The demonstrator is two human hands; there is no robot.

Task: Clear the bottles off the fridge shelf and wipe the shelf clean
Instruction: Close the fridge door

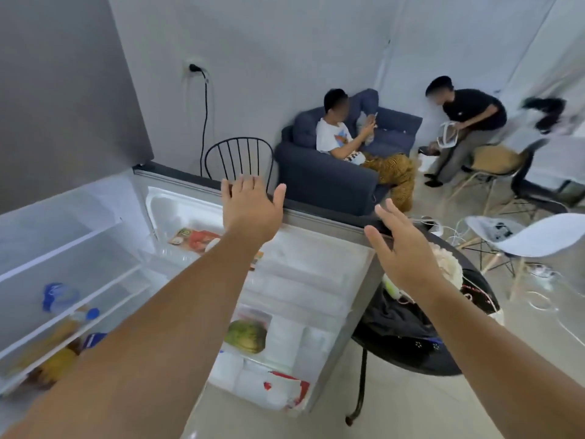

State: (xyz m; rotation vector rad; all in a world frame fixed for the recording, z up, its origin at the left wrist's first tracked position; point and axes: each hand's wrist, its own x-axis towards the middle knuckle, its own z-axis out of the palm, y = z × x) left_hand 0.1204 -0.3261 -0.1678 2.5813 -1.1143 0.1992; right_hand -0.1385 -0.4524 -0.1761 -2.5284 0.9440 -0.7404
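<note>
The fridge stands open at the left, its glass shelves tilted in view. Bottles lie on a lower shelf: a clear one with a blue cap and label and yellow-orange ones beneath it. The open fridge door spreads across the middle, holding a green melon and packets in its racks. My left hand reaches out over the door's top edge, fingers spread, holding nothing. My right hand hovers past the door's outer corner, also open and empty.
A round black table piled with dark cloth and cables stands right behind the door. A black wire chair, a blue sofa with a seated person, another person crouching, and white chairs fill the room beyond.
</note>
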